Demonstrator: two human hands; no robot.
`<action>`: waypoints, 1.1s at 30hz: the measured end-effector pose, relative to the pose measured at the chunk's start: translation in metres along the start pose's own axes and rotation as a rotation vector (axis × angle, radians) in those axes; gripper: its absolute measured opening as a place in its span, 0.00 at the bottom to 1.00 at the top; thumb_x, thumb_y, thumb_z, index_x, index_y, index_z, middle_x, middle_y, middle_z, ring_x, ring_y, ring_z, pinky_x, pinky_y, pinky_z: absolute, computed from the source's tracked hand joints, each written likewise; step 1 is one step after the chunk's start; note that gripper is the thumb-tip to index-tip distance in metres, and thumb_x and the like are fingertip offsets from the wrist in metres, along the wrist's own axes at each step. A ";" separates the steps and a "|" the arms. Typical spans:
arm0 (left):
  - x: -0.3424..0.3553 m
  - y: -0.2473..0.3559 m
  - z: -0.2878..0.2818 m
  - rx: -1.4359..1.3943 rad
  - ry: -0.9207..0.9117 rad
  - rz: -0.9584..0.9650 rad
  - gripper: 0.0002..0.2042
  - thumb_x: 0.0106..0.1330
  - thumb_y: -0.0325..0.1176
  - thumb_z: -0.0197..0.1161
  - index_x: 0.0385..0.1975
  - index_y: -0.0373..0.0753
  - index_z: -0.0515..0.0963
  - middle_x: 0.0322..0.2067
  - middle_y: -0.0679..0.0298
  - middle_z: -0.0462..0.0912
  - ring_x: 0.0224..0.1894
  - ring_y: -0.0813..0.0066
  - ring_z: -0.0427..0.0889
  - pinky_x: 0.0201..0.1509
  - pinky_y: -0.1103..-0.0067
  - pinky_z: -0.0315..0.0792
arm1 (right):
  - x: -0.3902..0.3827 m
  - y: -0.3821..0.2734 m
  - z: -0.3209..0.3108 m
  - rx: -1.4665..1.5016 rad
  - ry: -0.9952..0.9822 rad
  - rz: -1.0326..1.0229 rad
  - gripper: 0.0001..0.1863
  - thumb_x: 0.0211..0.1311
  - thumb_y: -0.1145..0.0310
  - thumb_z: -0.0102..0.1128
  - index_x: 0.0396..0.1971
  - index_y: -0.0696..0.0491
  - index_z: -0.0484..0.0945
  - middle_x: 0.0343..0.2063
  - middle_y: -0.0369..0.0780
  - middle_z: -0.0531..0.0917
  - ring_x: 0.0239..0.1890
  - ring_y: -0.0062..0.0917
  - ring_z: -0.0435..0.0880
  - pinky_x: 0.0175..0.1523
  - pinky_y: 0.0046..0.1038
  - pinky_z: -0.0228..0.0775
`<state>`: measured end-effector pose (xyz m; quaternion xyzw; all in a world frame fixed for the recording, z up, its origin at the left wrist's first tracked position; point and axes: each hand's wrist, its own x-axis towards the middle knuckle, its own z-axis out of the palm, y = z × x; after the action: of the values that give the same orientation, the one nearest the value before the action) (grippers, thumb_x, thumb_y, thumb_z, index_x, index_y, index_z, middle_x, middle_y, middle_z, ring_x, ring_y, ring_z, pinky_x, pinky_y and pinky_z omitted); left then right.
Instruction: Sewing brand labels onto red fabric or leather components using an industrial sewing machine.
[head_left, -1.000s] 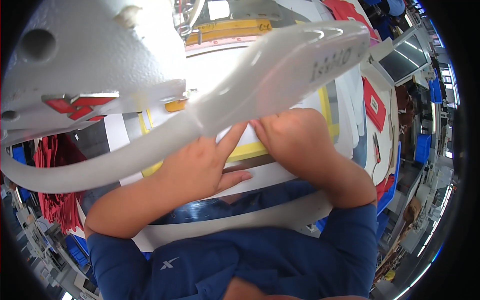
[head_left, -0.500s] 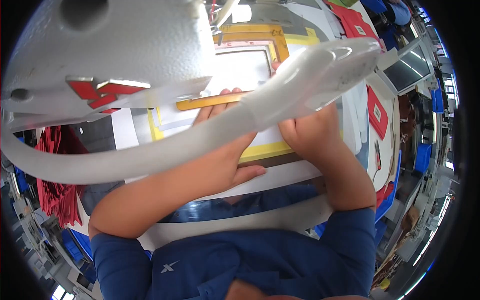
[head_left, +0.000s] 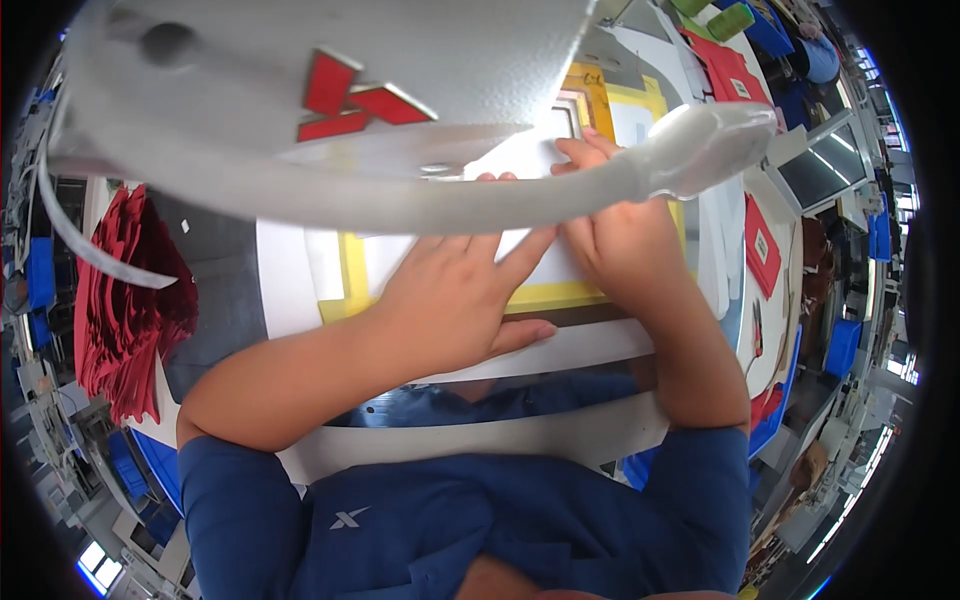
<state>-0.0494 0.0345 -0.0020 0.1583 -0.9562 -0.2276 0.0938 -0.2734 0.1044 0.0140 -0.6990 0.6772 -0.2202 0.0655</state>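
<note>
Far left: heap of red fabric pieces (head_left: 130, 310) on the table. Machine head (head_left: 230, 90) overhangs the centre. Left hand (head_left: 445, 285): fingers spread, palm down over a white sheet (head_left: 545, 265) edged with yellow tape; not gripping. Yellow frame (head_left: 596, 95): beyond the hands, mostly hidden behind the head. Right hand (head_left: 635, 250): fingertips at its near right corner; clamped or merely touching, cannot tell. Right: flat red pieces (head_left: 762, 245). Judgement: frame placed, positioning seemingly unfinished with hands on the work; which red pieces are done, cannot tell.
</note>
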 end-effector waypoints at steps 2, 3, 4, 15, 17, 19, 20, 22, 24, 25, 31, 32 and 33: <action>-0.007 -0.001 -0.002 0.021 0.006 -0.007 0.44 0.67 0.61 0.69 0.76 0.37 0.69 0.71 0.30 0.65 0.76 0.29 0.62 0.81 0.48 0.55 | 0.002 0.001 -0.002 -0.029 0.013 -0.060 0.23 0.68 0.73 0.66 0.62 0.58 0.78 0.59 0.51 0.84 0.69 0.52 0.77 0.71 0.49 0.68; -0.011 -0.001 -0.005 0.033 0.003 -0.011 0.44 0.68 0.62 0.69 0.77 0.39 0.68 0.72 0.29 0.63 0.76 0.28 0.62 0.81 0.47 0.54 | 0.003 0.000 -0.003 -0.053 0.008 -0.093 0.22 0.69 0.73 0.66 0.61 0.58 0.79 0.59 0.52 0.84 0.69 0.52 0.77 0.70 0.48 0.69; -0.017 0.000 -0.007 0.044 0.010 -0.019 0.44 0.68 0.62 0.69 0.77 0.39 0.68 0.72 0.29 0.63 0.76 0.28 0.62 0.81 0.47 0.54 | 0.003 -0.002 -0.003 -0.077 0.003 -0.125 0.21 0.69 0.73 0.66 0.60 0.58 0.80 0.60 0.53 0.83 0.69 0.52 0.77 0.70 0.47 0.70; -0.144 -0.036 -0.086 0.417 0.243 -0.422 0.26 0.68 0.46 0.72 0.61 0.37 0.81 0.63 0.47 0.81 0.68 0.47 0.78 0.72 0.55 0.69 | 0.043 -0.037 0.010 -0.062 -0.295 -0.154 0.19 0.70 0.69 0.66 0.58 0.55 0.81 0.48 0.53 0.85 0.55 0.53 0.81 0.64 0.49 0.70; -0.177 -0.050 -0.109 0.540 0.460 -0.519 0.21 0.66 0.37 0.74 0.57 0.38 0.83 0.59 0.53 0.84 0.62 0.48 0.81 0.66 0.57 0.72 | 0.035 -0.025 0.017 0.094 -0.280 -0.105 0.19 0.68 0.69 0.67 0.57 0.55 0.82 0.47 0.53 0.84 0.55 0.52 0.80 0.64 0.47 0.71; -0.214 -0.066 -0.137 0.626 0.633 -0.650 0.13 0.68 0.31 0.72 0.50 0.37 0.86 0.50 0.54 0.88 0.57 0.51 0.85 0.63 0.61 0.75 | 0.034 -0.027 0.020 0.092 -0.237 -0.170 0.20 0.67 0.70 0.66 0.58 0.56 0.81 0.48 0.53 0.84 0.55 0.52 0.80 0.65 0.46 0.70; -0.237 -0.073 -0.153 0.710 0.650 -0.720 0.12 0.69 0.30 0.70 0.51 0.38 0.86 0.50 0.54 0.88 0.56 0.52 0.85 0.63 0.62 0.76 | 0.033 -0.028 0.019 0.061 -0.193 -0.192 0.20 0.67 0.70 0.66 0.58 0.57 0.81 0.48 0.53 0.83 0.55 0.51 0.80 0.65 0.45 0.70; -0.281 -0.089 -0.177 0.699 0.709 -0.935 0.11 0.73 0.31 0.66 0.52 0.38 0.86 0.51 0.52 0.88 0.57 0.49 0.85 0.64 0.62 0.76 | 0.031 -0.029 0.022 0.113 -0.113 -0.226 0.20 0.64 0.70 0.69 0.56 0.58 0.81 0.48 0.52 0.84 0.54 0.49 0.80 0.62 0.44 0.70; -0.326 -0.108 -0.200 0.704 0.728 -1.063 0.13 0.72 0.29 0.65 0.53 0.34 0.85 0.51 0.47 0.88 0.57 0.45 0.85 0.64 0.60 0.77 | 0.032 -0.027 0.023 0.153 -0.030 -0.244 0.20 0.62 0.70 0.71 0.53 0.59 0.81 0.47 0.50 0.84 0.52 0.47 0.80 0.58 0.43 0.70; -0.341 -0.116 -0.210 0.706 0.731 -1.060 0.13 0.72 0.29 0.65 0.53 0.34 0.85 0.51 0.47 0.88 0.57 0.45 0.85 0.64 0.60 0.77 | 0.032 -0.022 0.025 0.173 0.025 -0.266 0.21 0.61 0.70 0.71 0.53 0.60 0.81 0.48 0.50 0.84 0.52 0.47 0.80 0.59 0.43 0.70; -0.369 -0.138 -0.231 0.576 0.410 -1.042 0.14 0.71 0.29 0.65 0.54 0.37 0.86 0.50 0.47 0.89 0.57 0.46 0.86 0.64 0.62 0.78 | 0.030 -0.028 0.026 0.242 0.077 -0.298 0.23 0.59 0.72 0.72 0.54 0.60 0.80 0.51 0.51 0.84 0.54 0.47 0.81 0.61 0.43 0.71; -0.368 -0.140 -0.232 0.580 0.415 -1.037 0.14 0.71 0.29 0.65 0.54 0.37 0.86 0.50 0.47 0.89 0.57 0.46 0.86 0.64 0.62 0.78 | 0.029 -0.029 0.027 0.226 0.087 -0.338 0.23 0.59 0.71 0.72 0.55 0.60 0.80 0.52 0.50 0.84 0.55 0.47 0.82 0.62 0.43 0.72; -0.368 -0.142 -0.231 0.623 0.386 -1.027 0.12 0.71 0.29 0.65 0.52 0.37 0.87 0.48 0.48 0.89 0.55 0.46 0.87 0.62 0.61 0.79 | 0.028 -0.030 0.027 0.225 0.094 -0.340 0.23 0.59 0.71 0.72 0.55 0.60 0.80 0.52 0.50 0.84 0.55 0.47 0.82 0.62 0.43 0.72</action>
<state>0.3887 -0.0526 0.0952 0.6553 -0.7456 0.0781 0.0927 -0.2358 0.0737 0.0074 -0.7804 0.5229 -0.3349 0.0733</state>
